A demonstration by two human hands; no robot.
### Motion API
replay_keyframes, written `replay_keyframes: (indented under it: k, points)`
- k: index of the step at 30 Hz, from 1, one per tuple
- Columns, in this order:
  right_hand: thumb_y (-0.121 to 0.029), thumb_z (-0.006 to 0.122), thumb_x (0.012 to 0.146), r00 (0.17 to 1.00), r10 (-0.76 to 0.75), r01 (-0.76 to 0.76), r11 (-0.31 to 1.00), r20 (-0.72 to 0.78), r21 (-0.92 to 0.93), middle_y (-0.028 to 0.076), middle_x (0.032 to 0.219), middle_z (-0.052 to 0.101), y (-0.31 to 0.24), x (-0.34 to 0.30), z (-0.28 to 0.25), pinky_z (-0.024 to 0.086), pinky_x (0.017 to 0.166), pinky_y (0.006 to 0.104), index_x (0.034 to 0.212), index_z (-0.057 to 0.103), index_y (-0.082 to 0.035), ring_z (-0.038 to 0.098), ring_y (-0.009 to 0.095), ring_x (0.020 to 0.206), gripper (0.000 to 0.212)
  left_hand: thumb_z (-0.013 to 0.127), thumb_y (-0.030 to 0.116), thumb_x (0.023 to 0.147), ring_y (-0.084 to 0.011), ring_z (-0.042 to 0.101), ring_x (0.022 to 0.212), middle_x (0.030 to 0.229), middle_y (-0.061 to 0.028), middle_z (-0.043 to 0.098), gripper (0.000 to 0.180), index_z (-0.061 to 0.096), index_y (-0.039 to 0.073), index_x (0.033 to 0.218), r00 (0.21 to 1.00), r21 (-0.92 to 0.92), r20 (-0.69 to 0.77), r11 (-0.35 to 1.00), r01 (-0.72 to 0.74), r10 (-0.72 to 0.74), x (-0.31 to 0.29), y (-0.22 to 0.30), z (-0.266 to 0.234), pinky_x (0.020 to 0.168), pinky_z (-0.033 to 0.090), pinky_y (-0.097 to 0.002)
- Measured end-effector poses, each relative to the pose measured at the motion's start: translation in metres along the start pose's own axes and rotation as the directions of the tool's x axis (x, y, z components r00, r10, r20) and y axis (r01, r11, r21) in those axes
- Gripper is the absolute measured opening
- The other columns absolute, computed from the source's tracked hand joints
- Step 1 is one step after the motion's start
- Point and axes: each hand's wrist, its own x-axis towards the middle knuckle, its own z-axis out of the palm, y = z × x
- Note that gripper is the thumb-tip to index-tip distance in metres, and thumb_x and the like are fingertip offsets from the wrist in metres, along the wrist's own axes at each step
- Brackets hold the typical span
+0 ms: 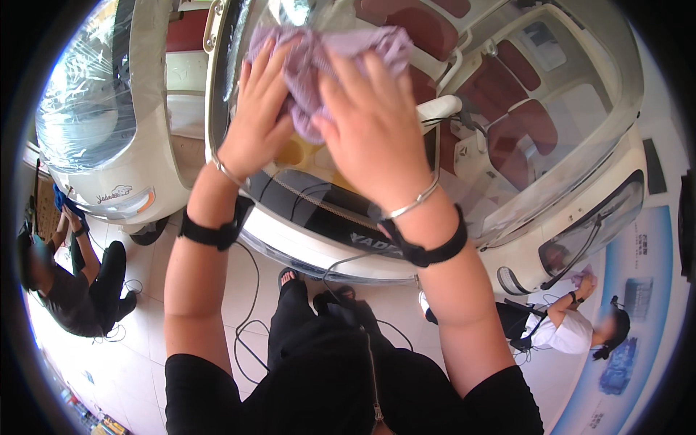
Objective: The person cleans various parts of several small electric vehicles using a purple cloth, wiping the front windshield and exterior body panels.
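My left hand (259,119) and my right hand (373,127) both press a crumpled lilac cloth (330,54) against the clear windscreen (551,109) of a small cream-coloured vehicle (304,243). The cloth bunches up between and under my fingers. Each wrist carries a thin silver bangle and a black strap. Dark red seats show through the glass.
A second cream vehicle (119,116) with a plastic-wrapped screen stands at the left. One person (80,286) crouches at the lower left beside it. Another person (573,330) at the lower right holds a lilac cloth to the vehicle's front. Cables lie on the pale tiled floor (145,341).
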Motion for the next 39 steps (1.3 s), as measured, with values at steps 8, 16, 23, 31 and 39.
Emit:
replay_keyframes:
  k: [8, 16, 23, 31, 39]
  points:
    - [-0.026, 0.062, 0.082, 0.971, -0.031, 0.014, 0.997, 0.236, 0.077, 0.002, 0.119, 0.056, -0.053, -0.149, 0.045, 0.039, 0.093, 0.0381, 0.113, 0.062, -0.009, 0.048, 0.02, 0.111, 0.036, 0.059, 0.011, 0.073, -0.0565, 0.019, 0.132, 0.14, -0.03, 0.03, 0.059, 0.044, -0.001, 0.128, 0.95, 0.089, 0.225, 0.975, 0.204, -0.219, -0.196, 0.061, 0.063, 0.106, 0.014, -0.0671]
    - [-0.041, 0.063, 0.082, 0.951, 0.078, -0.087, 0.996, 0.3, 0.015, -0.003, 0.118, 0.057, -0.062, -0.247, 0.059, 0.038, 0.097, 0.038, 0.109, 0.064, -0.016, 0.049, 0.017, 0.107, 0.037, 0.065, 0.013, 0.065, -0.0439, 0.041, 0.124, 0.125, -0.0158, 0.051, 0.035, 0.059, 0.005, 0.098, 0.92, 0.104, 0.382, 0.993, 0.055, -0.091, -0.233, 0.098, 0.073, 0.097, 0.032, -0.0659]
    - [-0.047, 0.065, 0.078, 0.942, 0.321, -0.316, 0.947, 0.099, -0.06, 0.004, 0.12, 0.05, -0.023, -0.18, 0.016, 0.038, 0.095, 0.045, 0.121, 0.058, -0.014, 0.044, 0.027, 0.108, 0.055, 0.062, 0.011, 0.071, -0.0419, 0.037, 0.13, 0.135, -0.0131, 0.046, 0.033, 0.058, 0.007, 0.104, 0.95, 0.144, 0.309, 0.986, -0.081, 0.033, -0.093, 0.099, 0.05, 0.101, 0.027, -0.0636]
    - [-0.04, 0.07, 0.073, 0.909, 0.347, -0.366, 0.929, -0.231, -0.047, 0.012, 0.136, 0.045, 0.042, -0.131, -0.029, 0.035, 0.093, 0.0481, 0.125, 0.058, -0.018, 0.04, 0.036, 0.117, 0.057, 0.059, 0.005, 0.073, -0.0428, 0.028, 0.135, 0.145, -0.0116, 0.036, 0.041, 0.057, 0.013, 0.113, 0.977, 0.261, 0.205, 0.959, -0.112, 0.058, 0.013, 0.131, 0.047, 0.101, 0.023, -0.0672]
    - [-0.04, 0.066, 0.078, 0.891, 0.453, -0.454, 0.889, -0.032, -0.056, 0.018, 0.136, 0.043, 0.021, -0.197, -0.021, 0.036, 0.092, 0.0464, 0.121, 0.062, -0.022, 0.041, 0.039, 0.107, 0.046, 0.063, 0.015, 0.073, -0.0459, 0.033, 0.13, 0.138, -0.0101, 0.043, 0.04, 0.059, 0.022, 0.112, 0.947, 0.278, 0.32, 0.956, -0.096, 0.003, -0.053, 0.151, 0.074, 0.1, 0.024, -0.0695]
